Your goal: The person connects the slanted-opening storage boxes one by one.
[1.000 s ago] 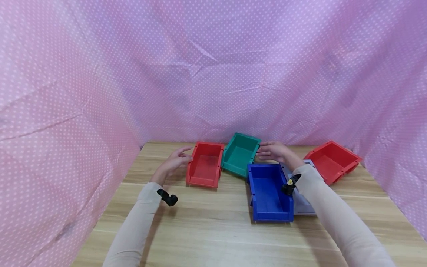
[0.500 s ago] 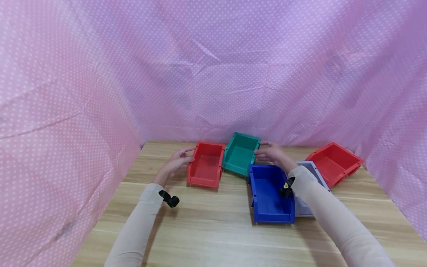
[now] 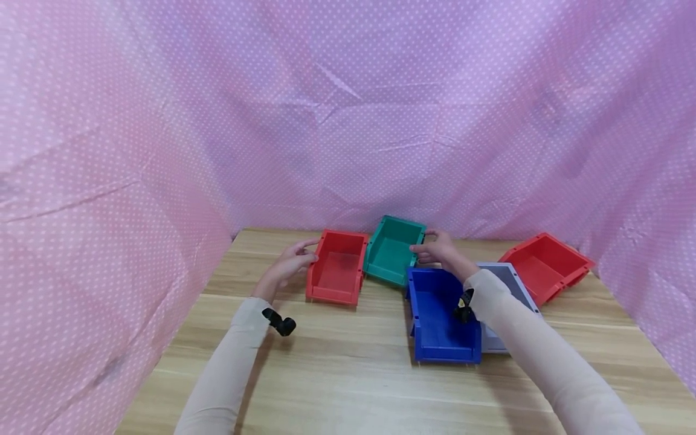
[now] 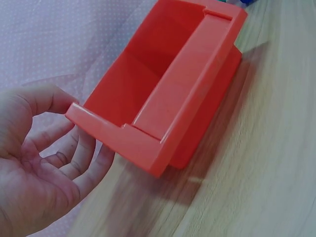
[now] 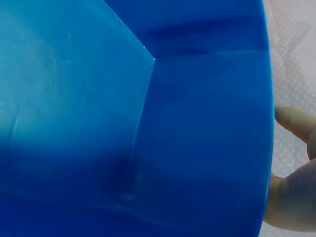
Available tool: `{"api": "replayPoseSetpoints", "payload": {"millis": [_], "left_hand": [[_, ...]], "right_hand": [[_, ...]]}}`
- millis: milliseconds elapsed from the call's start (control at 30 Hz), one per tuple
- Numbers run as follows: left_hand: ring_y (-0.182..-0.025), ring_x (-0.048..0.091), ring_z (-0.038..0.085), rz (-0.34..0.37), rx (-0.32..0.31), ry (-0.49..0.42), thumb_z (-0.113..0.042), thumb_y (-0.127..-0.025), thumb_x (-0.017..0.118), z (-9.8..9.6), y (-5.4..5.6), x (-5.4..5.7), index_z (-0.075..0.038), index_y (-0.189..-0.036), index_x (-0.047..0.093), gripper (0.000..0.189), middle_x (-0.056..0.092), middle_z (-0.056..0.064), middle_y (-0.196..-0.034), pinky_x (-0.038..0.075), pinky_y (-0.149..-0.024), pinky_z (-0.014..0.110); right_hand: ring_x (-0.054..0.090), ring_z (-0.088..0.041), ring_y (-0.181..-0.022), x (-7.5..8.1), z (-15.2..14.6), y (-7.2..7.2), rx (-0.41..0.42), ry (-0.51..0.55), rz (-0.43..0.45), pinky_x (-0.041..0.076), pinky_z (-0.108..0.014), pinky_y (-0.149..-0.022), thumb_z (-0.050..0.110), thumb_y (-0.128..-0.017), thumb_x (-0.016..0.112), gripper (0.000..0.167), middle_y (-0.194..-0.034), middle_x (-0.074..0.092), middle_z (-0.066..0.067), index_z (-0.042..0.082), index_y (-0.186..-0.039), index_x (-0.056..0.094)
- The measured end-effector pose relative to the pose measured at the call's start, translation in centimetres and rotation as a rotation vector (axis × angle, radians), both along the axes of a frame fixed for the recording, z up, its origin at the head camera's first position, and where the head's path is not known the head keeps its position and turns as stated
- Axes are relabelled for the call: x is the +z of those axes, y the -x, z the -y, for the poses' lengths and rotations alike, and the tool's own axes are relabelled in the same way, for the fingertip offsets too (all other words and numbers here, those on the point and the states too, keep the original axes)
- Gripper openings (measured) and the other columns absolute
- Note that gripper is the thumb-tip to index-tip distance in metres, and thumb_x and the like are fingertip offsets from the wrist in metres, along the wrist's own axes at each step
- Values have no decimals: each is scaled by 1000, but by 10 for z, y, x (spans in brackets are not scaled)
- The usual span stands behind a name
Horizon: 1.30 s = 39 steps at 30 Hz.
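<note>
At the left, my left hand (image 3: 292, 263) grips the side rim of a red storage bin (image 3: 336, 272). In the left wrist view the thumb is at the rim of the red bin (image 4: 197, 64), and the other fingers bend below it. My right hand (image 3: 443, 251) holds the right side wall of a green storage bin (image 3: 388, 254), thumb over the rim and fingers along the outside. Below that forearm stands a blue storage bin (image 3: 440, 314). The blue bin (image 5: 207, 123) fills most of the right wrist view and hides the green one there.
A pale grey bin (image 3: 495, 341) sits against the blue bin's right side, partly behind the sleeve. Another red bin (image 3: 544, 266) lies angled at the far right. Pink dotted cloth (image 3: 348, 121) hangs behind the wooden table (image 3: 326, 374).
My right hand has moved left onto the green bin's rim, its thumb now over the edge. The left hand has stayed at the red bin, and the bins keep their places.
</note>
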State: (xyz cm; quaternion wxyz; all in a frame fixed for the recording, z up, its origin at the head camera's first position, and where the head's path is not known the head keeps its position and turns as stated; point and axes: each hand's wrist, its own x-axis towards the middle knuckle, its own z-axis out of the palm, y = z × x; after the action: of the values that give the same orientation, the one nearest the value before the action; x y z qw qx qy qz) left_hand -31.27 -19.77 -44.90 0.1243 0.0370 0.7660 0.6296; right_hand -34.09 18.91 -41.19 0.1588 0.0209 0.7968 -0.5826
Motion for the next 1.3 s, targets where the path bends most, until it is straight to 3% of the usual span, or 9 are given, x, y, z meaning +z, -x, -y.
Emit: {"api": "replayPoseSetpoints", "payload": {"millis": [100, 267, 367, 467, 567, 700, 833, 1100, 1300], "left_hand": [[-112, 62, 27, 12, 15, -7, -8, -100, 57, 0, 0, 0, -13, -155, 42, 57, 54, 22, -132, 56, -98, 41], [-120, 60, 39, 21, 26, -41, -6, -99, 56, 0, 1, 1, -12, -155, 42, 58, 53, 27, -137, 58, -96, 40], [-126, 56, 44, 23, 25, -49, -5, -100, 55, 0, 0, 2, -12, -155, 42, 58, 51, 29, -140, 57, -99, 44], [-127, 55, 44, 28, 26, -62, -3, -100, 54, 1, 0, 2, -11, -155, 42, 58, 51, 29, -140, 55, -101, 47], [-124, 56, 42, 40, 39, -77, -2, -99, 54, 4, 0, 1, -11, -155, 43, 58, 50, 28, -139, 54, -102, 47], [-119, 59, 36, 42, 64, -93, -1, -98, 56, 8, -1, 0, -10, -155, 43, 59, 52, 26, -134, 56, -100, 42], [-119, 59, 35, 31, 54, -107, -1, -99, 55, 12, -1, 0, -9, -156, 40, 60, 53, 25, -130, 56, -99, 40], [-123, 55, 36, 45, 82, -79, -3, -98, 55, 18, -4, 0, -13, -155, 43, 60, 50, 25, -137, 49, -109, 46], [-112, 59, 29, 37, 96, -74, -1, -97, 57, 19, -6, 1, -12, -154, 45, 60, 55, 18, -125, 57, -94, 32]], "right_hand": [[72, -11, -76, 0, 3, 0, -3, -7, -12, 56, -46, -98, 5, -97, 66, 82, -118, 64, -22, -4, -159, 13], [69, -11, -72, 2, 9, 1, -7, -62, -25, 57, -47, -97, 2, -96, 64, 84, -105, 66, -14, -4, -161, 11], [67, -11, -71, 3, 13, 1, -12, -77, -23, 57, -48, -97, 1, -96, 64, 84, -123, 61, -25, -2, -161, 12], [64, -10, -69, 3, 14, 0, -23, -56, -32, 59, -44, -93, -1, -95, 63, 83, -150, 42, -31, 1, -162, 14], [63, -8, -66, 2, 13, -1, -33, -7, -65, 62, -37, -84, -5, -93, 62, 84, -158, 31, -32, 4, -163, 16], [65, -6, -68, 2, 11, -2, -41, 64, -135, 62, -28, -74, -8, -92, 63, 84, -137, 50, -34, 5, -162, 20], [67, -6, -72, 7, 7, -3, -46, 99, -177, 62, -26, -74, -8, -92, 65, 83, -108, 58, -19, 7, -162, 23], [70, -9, -76, 23, 0, -6, -70, 164, -166, 61, -24, -75, -8, -90, 68, 84, -104, 54, -7, 13, -162, 28], [69, -5, -74, 33, -3, -9, -96, 195, -189, 61, -24, -75, -10, -90, 68, 83, -96, 56, -2, 13, -161, 31]]}}
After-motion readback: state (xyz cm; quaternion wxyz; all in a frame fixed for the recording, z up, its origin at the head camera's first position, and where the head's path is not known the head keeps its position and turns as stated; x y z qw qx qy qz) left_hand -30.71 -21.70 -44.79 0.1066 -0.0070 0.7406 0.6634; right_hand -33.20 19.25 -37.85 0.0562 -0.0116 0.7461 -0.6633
